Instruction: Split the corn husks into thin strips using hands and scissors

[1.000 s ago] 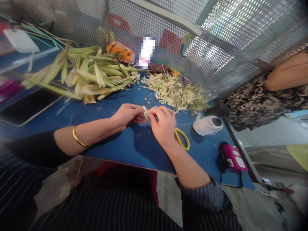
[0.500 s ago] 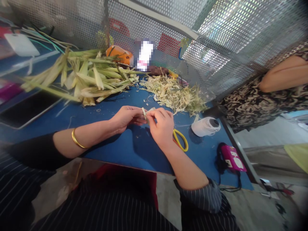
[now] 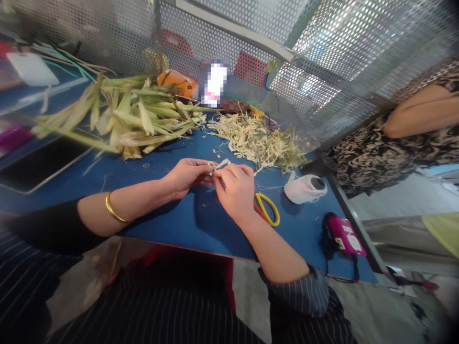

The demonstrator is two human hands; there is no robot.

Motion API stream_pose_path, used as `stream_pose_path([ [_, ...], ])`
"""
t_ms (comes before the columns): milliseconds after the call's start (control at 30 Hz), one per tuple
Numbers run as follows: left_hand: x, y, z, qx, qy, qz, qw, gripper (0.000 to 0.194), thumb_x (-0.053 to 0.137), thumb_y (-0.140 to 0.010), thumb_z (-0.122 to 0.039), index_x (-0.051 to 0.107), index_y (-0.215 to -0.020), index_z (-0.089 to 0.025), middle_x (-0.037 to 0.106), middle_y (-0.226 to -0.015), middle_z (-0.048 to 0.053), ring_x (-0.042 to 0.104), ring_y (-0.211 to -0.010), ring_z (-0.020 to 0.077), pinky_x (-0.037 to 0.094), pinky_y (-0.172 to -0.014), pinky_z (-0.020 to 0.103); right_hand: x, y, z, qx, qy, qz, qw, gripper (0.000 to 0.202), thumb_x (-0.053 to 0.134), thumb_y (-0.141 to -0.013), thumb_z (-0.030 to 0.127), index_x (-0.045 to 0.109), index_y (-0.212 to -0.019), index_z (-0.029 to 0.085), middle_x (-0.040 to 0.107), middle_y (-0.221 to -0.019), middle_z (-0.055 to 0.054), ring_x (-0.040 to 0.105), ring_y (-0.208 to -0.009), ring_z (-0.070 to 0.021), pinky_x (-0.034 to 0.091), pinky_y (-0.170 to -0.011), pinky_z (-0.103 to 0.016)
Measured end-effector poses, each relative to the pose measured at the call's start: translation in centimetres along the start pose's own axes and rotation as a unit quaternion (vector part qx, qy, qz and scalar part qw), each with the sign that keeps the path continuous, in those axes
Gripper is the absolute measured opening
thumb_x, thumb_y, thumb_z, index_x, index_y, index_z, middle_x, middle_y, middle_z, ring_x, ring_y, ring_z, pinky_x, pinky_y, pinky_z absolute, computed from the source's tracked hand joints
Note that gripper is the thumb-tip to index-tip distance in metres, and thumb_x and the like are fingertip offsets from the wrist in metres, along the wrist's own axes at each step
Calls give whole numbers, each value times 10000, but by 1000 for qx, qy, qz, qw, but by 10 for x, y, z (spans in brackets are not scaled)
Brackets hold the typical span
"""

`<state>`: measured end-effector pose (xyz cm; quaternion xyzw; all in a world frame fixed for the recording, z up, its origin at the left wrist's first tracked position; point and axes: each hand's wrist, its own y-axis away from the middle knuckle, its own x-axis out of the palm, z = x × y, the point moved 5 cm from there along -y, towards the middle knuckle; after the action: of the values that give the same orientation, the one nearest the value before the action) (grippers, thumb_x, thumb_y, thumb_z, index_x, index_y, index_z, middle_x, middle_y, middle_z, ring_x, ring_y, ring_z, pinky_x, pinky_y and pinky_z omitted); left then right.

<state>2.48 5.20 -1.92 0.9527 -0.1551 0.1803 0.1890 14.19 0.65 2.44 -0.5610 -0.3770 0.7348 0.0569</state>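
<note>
Over the blue table (image 3: 172, 224), my left hand (image 3: 190, 177) is closed, its thumb and fingers pinching a pale strip of corn husk (image 3: 223, 164). My right hand (image 3: 236, 188) meets it from the right, fingertips closed on the same small strip. The fingers hide most of the piece. Beside my right wrist lie scissors with yellow and orange handles (image 3: 269, 210), partly covered by the hand. Beyond my hands is a heap of shredded husk strips (image 3: 256, 136). To its left spreads a pile of whole corn husks (image 3: 143, 114).
A white thread spool (image 3: 304, 188) stands at right, near a magenta power strip (image 3: 347, 234) with black cord. A dark tablet-like slab (image 3: 43, 157) lies left. Behind are an orange packet (image 3: 178, 83), a blurred phone (image 3: 215, 83) and perforated metal panels (image 3: 229, 28). Another person's arm (image 3: 423, 112) is at far right.
My right hand has shifted slightly left and closer to my left fingertips. The pale strip now points out to the upper right above the fingers. My left hand has hardly moved.
</note>
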Motion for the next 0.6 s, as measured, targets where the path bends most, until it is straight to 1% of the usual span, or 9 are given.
stream_pose_path([
  [133,0,-1,-1,8,7,0,1000,196,749,-683,-176,744,-864,-100,701,-748,59,621,-615,102,514,-643,231,-3,0,2,-11,-9,-3,1000,139,524,-910,244,658,-881,221,660,-825,-19,587,-802,-157,339,-921,-374],
  [233,1,-1,1,9,10,8,1000,194,755,-681,-173,747,-860,-98,709,-780,64,621,-635,94,502,-637,210,-3,0,7,-58,1,-8,998,156,510,-920,231,666,-925,237,669,-844,-14,574,-798,-151,341,-927,-367],
  [333,2,0,3,4,18,19,1000,199,741,-679,-141,744,-872,-92,720,-825,81,641,-676,109,497,-629,198,5,3,14,-128,23,2,992,218,455,-939,185,661,-965,252,673,-866,-8,561,-807,-150,347,-940,-363],
  [433,2,0,4,-11,36,18,999,218,726,-685,-117,737,-901,-88,727,-837,98,664,-708,135,513,-652,211,13,7,19,-185,46,6,982,260,424,-941,153,646,-1043,242,667,-904,-26,553,-840,-165,353,-969,-379],
  [500,2,1,4,-18,49,12,999,213,712,-693,-103,736,-903,-89,729,-831,101,670,-719,140,522,-675,214,18,9,22,-204,56,16,977,285,400,-941,138,642,-1064,225,657,-914,-45,551,-849,-177,367,-970,-394],
  [600,2,1,4,-23,60,2,998,196,691,-695,-86,739,-884,-96,732,-818,95,673,-717,135,525,-684,205,23,10,26,-205,73,30,976,302,377,-935,117,643,-1061,186,638,-909,-71,548,-840,-187,380,-969,-410],
])
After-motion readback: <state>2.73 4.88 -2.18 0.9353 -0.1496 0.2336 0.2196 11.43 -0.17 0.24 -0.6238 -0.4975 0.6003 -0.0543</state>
